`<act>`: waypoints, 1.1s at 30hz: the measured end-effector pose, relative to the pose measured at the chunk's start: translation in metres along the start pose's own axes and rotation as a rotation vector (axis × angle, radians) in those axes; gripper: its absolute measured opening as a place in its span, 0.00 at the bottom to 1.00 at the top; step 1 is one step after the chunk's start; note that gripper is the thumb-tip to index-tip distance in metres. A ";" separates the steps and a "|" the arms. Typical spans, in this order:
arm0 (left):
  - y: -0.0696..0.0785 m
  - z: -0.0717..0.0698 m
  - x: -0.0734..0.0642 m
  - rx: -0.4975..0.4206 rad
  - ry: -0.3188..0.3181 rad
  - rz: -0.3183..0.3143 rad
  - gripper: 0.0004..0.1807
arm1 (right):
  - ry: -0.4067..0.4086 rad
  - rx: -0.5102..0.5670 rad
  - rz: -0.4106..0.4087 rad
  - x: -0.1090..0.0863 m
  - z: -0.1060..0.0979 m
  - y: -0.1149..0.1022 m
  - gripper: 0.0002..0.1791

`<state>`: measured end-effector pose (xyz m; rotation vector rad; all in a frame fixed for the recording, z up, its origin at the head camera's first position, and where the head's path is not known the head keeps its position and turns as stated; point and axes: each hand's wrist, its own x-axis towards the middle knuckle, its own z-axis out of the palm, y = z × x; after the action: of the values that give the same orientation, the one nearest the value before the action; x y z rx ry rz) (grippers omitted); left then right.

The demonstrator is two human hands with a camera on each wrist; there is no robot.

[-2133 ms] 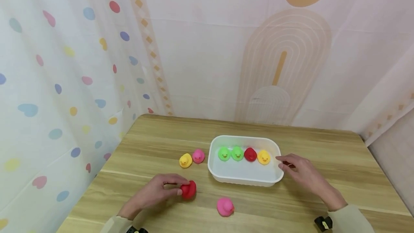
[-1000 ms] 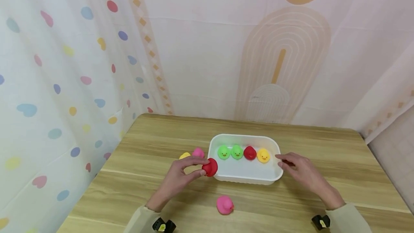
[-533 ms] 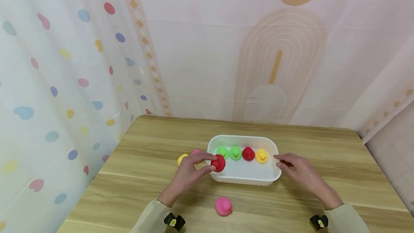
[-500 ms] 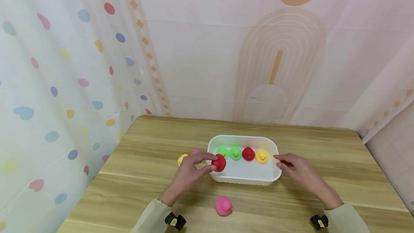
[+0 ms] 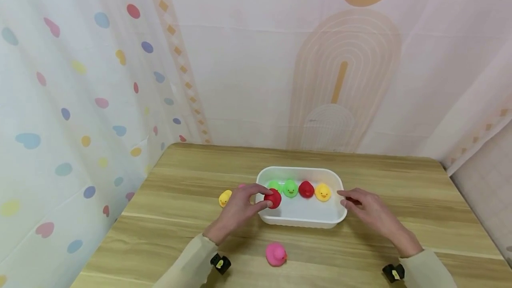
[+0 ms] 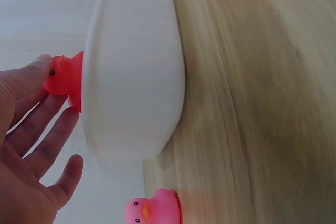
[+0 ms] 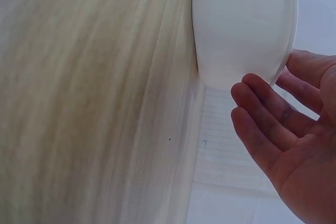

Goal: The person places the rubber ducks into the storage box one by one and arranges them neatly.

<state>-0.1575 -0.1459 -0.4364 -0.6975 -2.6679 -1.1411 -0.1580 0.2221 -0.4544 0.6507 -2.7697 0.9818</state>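
My left hand (image 5: 242, 206) pinches a red rubber duck (image 5: 274, 199) between thumb and fingers, over the left end of a white plastic container (image 5: 300, 223). In the left wrist view the red duck (image 6: 65, 80) shows above the container's rim, its lower part hidden by the wall. My right hand (image 5: 368, 210) holds the container's right end, thumb and fingertips at the rim; in the right wrist view the other fingers (image 7: 262, 103) lie along the outer wall. Inside stand a green duck (image 5: 290, 188), another partly covered green duck, a red duck (image 5: 306, 189) and a yellow duck (image 5: 322, 192) in a row.
A pink duck (image 5: 276, 254) sits on the wooden table (image 5: 380, 172) in front of the container. Left of the container are a yellow duck (image 5: 225, 198) and a pink duck (image 6: 155, 208), mostly behind my left hand in the head view. A patterned curtain (image 5: 248, 57) hangs behind.
My left hand has lifted the red duck off the table and carried it right and away from me, over the container's left end. The right hand has stayed at the container.
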 end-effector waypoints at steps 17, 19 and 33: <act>-0.008 0.007 0.016 0.195 -0.131 0.031 0.09 | -0.026 0.005 0.010 0.002 -0.001 0.002 0.15; -0.008 0.008 0.017 0.213 -0.154 0.028 0.09 | -0.036 0.010 0.016 0.001 -0.001 0.001 0.16; -0.016 0.010 0.026 0.212 -0.285 -0.022 0.07 | -0.045 0.019 0.023 0.002 -0.001 0.002 0.16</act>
<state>-0.1871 -0.1390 -0.4455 -0.8489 -2.9788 -0.7971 -0.1609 0.2232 -0.4541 0.6521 -2.8162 1.0110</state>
